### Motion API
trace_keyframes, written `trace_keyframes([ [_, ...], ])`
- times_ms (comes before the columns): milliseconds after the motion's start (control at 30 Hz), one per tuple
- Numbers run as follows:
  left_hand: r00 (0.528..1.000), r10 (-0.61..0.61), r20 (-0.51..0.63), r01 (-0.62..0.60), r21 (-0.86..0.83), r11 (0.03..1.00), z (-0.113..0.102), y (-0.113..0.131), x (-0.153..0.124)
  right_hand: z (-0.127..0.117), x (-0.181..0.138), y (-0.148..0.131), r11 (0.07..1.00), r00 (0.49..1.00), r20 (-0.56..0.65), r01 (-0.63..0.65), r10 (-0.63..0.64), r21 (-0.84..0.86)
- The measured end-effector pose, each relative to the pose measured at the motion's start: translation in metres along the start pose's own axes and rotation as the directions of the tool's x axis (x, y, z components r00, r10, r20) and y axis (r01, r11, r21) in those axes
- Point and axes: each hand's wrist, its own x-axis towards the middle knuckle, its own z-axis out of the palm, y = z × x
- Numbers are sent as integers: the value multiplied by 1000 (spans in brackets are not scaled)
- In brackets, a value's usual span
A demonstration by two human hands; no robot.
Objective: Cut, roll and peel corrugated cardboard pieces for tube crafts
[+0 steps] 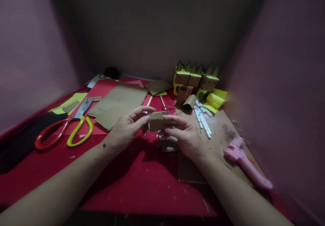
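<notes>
A small brown piece of cardboard (157, 122) is held up between both hands over the red-covered table. My left hand (130, 123) pinches its left edge between thumb and fingers. On the right side, my right hand (184, 132) grips the same piece, thumb below and index finger along the top. Just beneath, partly hidden by the right hand, lies a corrugated cardboard scrap (167, 144). A larger cardboard sheet (188, 170) lies under the right wrist.
Left are scissors (82, 109) with red and yellow handles, and cardboard sheets (122, 99). Right are white markers (201, 119), a cardboard tube (182, 95), yellow paper (215, 100) and a pink glue gun (245, 161). Cardboard figures with pointed tops (195, 77) stand behind.
</notes>
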Motion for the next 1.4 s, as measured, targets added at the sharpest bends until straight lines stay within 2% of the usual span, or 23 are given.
trace_keyframes([
  [67,997,46,-56,-45,24,999,0,2,0,-3,-1,-1,1000,999,35,7,-7,-25],
  [167,993,45,-107,-38,74,997,0,5,-1,-6,-2,-2,993,995,98,28,-17,-111],
  [367,989,32,-145,-14,129,992,-1,10,-1,1,-3,-3,990,996,79,-22,33,-142],
  [500,981,62,-183,-39,127,991,-2,9,0,5,-3,-2,989,994,107,38,-23,-142],
  [600,984,54,-172,-36,109,993,-1,9,-1,4,-3,-1,989,993,115,55,-39,-140],
  [700,985,39,-166,-25,89,996,0,9,-2,3,-3,-1,991,994,109,19,-4,-133],
  [933,996,88,-12,-87,82,993,0,4,-3,1,-1,1,993,993,113,-15,28,-113],
  [1133,993,109,-35,-101,176,979,-2,6,-3,1,-1,3,999,994,104,-15,20,-51],
  [1400,997,69,-30,-66,110,992,1,6,-4,3,-1,-1,997,996,57,-61,63,-37],
])
